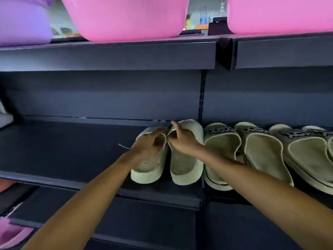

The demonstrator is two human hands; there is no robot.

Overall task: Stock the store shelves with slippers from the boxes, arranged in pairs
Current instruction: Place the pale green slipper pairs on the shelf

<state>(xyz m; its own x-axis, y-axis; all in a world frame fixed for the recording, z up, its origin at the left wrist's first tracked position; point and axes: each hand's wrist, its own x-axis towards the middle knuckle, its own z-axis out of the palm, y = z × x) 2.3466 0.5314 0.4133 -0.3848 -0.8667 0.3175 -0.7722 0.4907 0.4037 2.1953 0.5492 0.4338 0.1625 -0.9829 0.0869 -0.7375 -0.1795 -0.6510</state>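
Left hand [149, 141]: fingers curled over the strap of the left cream slipper [148, 167], gripping it.
Right hand [183, 139]: forefinger straight; the other fingers seemed to pinch the strap edge of the right cream slipper [187, 168], though blur hid the grip.
Pair: stood side by side on the dark blue shelf [63, 150], at its right end, heels toward the person.
Neighbours: lettered-strap slippers [221, 141] were lined up just beside, to the right.
Above: pink basins [126, 17] and a purple basin [21, 20] sat on the upper shelf.
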